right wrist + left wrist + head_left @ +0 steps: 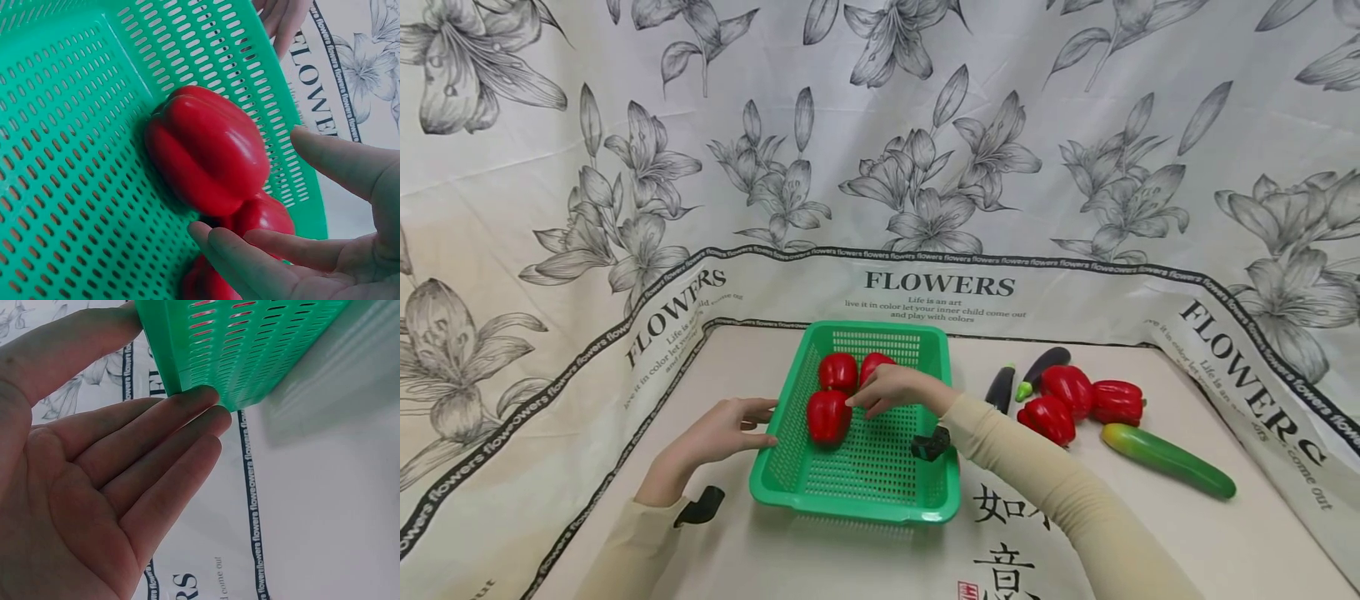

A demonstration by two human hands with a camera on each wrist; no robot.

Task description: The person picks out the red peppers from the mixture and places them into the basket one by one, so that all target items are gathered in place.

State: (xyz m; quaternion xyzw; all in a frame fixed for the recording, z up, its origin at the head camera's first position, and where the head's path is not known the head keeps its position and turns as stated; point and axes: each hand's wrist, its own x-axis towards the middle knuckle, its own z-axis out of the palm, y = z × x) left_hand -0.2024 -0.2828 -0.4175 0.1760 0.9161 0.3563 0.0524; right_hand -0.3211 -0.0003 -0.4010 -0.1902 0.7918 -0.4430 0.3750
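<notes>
Basket: one, green plastic (868, 479), perforated walls and floor, standing on the pale table (842, 575).

Contents: three red bell peppers. Front pepper (829, 418), nearest the left wall; rear-left pepper (838, 371), just behind it; rear-right pepper (876, 361), partly hidden behind the right hand.

Left hand (722, 432): at the basket's left rim, fingers extended, thumb spread apart from them; grip loose, fingertips at the outside of the wall.

Right hand (895, 390): over the basket's interior, beside the peppers; grip slack, thumb and fingers well parted, nothing held. Whether a fingertip touches a pepper cannot be told.

Right of basket, on the table: three further red bell peppers (1066, 392), grouped closely; two dark eggplants (1048, 363), beside and behind them; one green cucumber (1168, 460), yellowish at one end, lying aslant nearer the viewer.

Surroundings: white floral fabric (925, 50), lettered "FLOWERS"; black Chinese characters (1003, 504) on the table's surface.
</notes>
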